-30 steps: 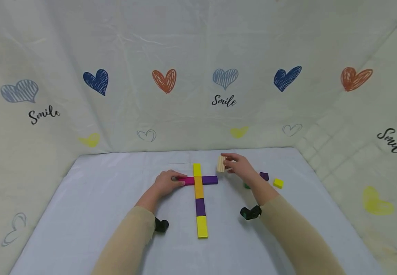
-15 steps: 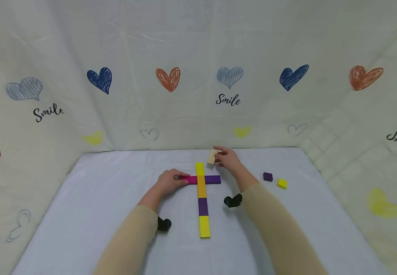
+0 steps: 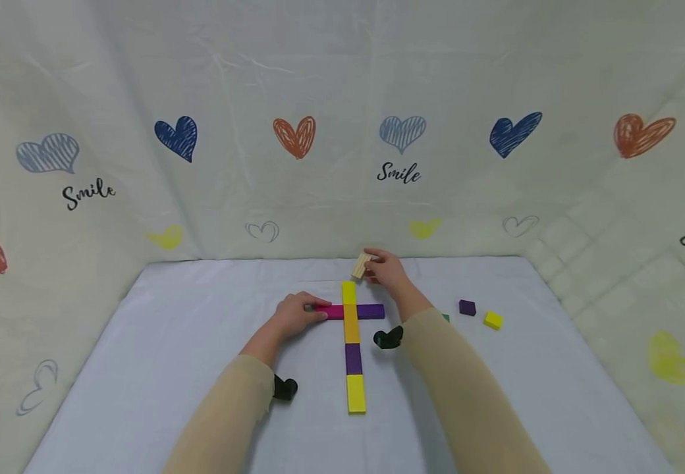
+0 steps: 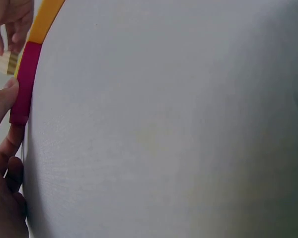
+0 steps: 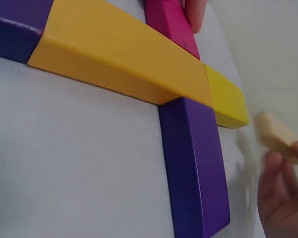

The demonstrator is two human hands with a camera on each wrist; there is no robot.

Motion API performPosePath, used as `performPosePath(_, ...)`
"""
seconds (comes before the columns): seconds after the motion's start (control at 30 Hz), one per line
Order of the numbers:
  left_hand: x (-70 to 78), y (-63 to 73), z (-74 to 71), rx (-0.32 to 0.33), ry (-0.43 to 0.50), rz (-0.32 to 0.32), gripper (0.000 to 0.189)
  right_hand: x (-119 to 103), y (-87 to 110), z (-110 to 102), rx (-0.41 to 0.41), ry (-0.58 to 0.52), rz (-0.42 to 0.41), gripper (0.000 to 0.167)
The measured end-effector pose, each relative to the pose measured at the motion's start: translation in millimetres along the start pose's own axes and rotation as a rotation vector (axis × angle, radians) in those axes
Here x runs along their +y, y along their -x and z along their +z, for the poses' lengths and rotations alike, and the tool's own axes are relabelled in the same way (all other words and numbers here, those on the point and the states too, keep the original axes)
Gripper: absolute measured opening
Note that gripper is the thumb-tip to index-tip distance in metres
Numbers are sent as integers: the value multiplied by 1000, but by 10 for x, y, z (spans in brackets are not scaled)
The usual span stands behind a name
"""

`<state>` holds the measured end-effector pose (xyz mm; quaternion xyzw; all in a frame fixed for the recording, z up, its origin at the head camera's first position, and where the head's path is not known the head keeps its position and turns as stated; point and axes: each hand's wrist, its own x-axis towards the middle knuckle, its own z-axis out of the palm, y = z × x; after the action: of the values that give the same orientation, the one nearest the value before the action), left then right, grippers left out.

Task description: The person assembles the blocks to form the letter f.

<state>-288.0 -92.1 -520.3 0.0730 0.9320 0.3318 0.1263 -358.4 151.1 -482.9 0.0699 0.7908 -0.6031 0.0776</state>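
Coloured wooden blocks lie flat in a cross on the white cloth. An orange block (image 3: pixel 350 324) forms its middle, with a yellow block (image 3: pixel 348 292) beyond it. On the near side come a purple block (image 3: pixel 353 359) and another yellow block (image 3: pixel 356 394). A purple block (image 5: pixel 206 168) makes the right arm. My left hand (image 3: pixel 294 313) holds the outer end of the pink block (image 4: pixel 27 82), which is the left arm. Past the cross's far end, my right hand (image 3: pixel 388 272) pinches a plain, striped wooden block (image 3: pixel 361 266), tilted and raised off the cloth.
To the right lie a dark purple block (image 3: pixel 467 307) and a small yellow block (image 3: pixel 493 320). A green piece (image 3: pixel 446 317) shows partly behind the right sleeve (image 3: pixel 437 342). A cloth wall (image 3: pixel 230 191) printed with hearts stands behind the table's far edge.
My right hand has moved left and farther away with the plain wooden block, from right of the cross to just beyond its far end. The left hand stays on the pink block.
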Motion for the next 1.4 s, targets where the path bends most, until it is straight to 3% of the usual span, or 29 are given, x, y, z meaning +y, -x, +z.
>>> performPosePath(0.47,9,2,-3,-2,-2,-8,28,42,-73,134,31,-17,69,41)
performPosePath(0.67,1,-2,-1,2,-1,-3,28,36,-61,159,40,28,105,41)
performPosePath(1.03,10,7,6,1,-5,-9,29,25,-20,172,37,223,86,48)
performPosePath(1.4,-6,0,9,2,5,-13,29,30,-75,173,-6,340,66,45)
